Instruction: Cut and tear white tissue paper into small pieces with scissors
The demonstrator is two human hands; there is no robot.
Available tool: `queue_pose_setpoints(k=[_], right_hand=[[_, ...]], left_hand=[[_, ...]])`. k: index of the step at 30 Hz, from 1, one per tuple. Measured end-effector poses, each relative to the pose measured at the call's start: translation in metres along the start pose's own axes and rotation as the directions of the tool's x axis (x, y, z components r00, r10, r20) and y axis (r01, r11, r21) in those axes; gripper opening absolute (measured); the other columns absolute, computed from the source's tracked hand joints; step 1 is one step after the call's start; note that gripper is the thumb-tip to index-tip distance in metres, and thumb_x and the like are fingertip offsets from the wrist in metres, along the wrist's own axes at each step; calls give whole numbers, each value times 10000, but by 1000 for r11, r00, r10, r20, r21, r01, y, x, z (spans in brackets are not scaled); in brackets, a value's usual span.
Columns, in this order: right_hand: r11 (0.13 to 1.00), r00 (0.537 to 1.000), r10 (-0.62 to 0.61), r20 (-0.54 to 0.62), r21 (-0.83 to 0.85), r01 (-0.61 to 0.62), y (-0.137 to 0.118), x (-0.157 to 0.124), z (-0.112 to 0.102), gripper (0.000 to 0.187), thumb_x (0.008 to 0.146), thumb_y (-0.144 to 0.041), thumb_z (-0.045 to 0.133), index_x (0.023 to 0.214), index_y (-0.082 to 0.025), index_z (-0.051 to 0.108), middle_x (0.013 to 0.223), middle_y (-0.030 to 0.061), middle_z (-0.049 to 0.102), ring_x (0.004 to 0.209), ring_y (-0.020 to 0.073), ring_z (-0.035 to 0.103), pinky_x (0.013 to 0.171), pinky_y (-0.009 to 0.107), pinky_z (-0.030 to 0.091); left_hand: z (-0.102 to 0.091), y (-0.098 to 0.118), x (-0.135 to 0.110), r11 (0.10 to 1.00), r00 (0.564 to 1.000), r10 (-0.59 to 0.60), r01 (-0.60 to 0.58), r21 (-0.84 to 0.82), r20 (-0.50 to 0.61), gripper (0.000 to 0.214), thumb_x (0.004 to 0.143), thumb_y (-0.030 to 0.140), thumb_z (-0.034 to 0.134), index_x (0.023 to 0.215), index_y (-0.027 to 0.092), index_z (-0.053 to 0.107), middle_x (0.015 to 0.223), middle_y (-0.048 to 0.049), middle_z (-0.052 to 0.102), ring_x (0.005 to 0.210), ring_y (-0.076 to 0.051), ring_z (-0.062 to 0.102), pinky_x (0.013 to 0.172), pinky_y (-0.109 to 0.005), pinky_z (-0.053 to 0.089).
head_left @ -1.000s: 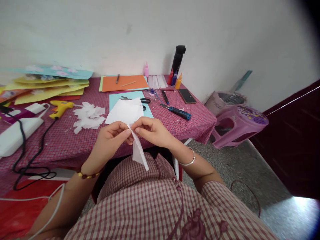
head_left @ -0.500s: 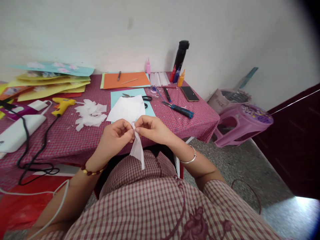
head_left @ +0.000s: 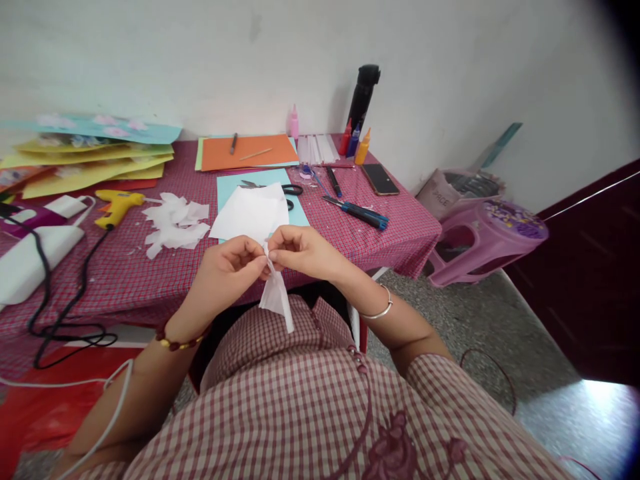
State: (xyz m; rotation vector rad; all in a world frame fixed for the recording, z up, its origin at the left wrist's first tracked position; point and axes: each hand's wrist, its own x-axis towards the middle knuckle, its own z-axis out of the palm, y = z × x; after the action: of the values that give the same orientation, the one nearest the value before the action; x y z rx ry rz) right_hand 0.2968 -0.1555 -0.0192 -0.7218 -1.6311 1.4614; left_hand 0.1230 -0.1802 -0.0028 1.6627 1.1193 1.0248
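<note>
Paper strip point(head_left: 276, 297) hangs btwn the L hand point(head_left: 227, 270) and R hand point(head_left: 303, 252), both w/ thumb and fingers pinching it near its top, neither hand clearly nearer, its long way pointing down twd the checked shirt point(head_left: 300, 400), tip a bit to the R.

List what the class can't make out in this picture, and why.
All in the head view:
- Pinched end of the white strip: hidden by the fingers of the left hand and right hand.
- Middle of the scissors: covered by the white sheet.
- White box: cut off by the left edge.
- Stacked sheets: lower faces hidden by those above.
</note>
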Motion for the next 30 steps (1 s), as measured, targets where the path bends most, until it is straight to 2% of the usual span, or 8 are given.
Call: queue_pose_setpoints(k=[7,13,22,30], right_hand=[[998,998,38,54,50,-41,-1,0,1,61,811,-161,596,777,-147,548,655,-52,573,583,60,562,601,206,485],[1000,999,13,34,-26,-12,-3,-2,1,57,820,-162,576,777,-152,539,640,-53,558,582,65,530,593,210,455],[991,1000,-26,7,-128,27,0,-2,2,60,809,-187,575,780,-160,530,646,-45,541,588,86,510,579,229,408],[988,1000,-19,3,-154,19,-1,-2,1,80,805,-203,584,776,-165,520,669,-40,539,608,87,509,587,229,414]], left_hand=[[-2,-3,2,1000,1000,7,-7,8,23,64,729,196,612,680,176,576,639,4,661,583,-126,627,590,-232,509],[-2,-3,1,999,1000,11,-11,45,-3,92,717,238,653,690,174,594,638,9,639,592,-123,586,586,-230,472],[-1,-10,2,995,998,38,-33,99,-42,57,721,205,600,681,166,610,633,10,623,582,-115,538,578,-231,428],[-3,-8,3,995,998,68,-69,76,3,88,728,232,632,667,170,616,641,7,619,600,-117,539,592,-227,434]])
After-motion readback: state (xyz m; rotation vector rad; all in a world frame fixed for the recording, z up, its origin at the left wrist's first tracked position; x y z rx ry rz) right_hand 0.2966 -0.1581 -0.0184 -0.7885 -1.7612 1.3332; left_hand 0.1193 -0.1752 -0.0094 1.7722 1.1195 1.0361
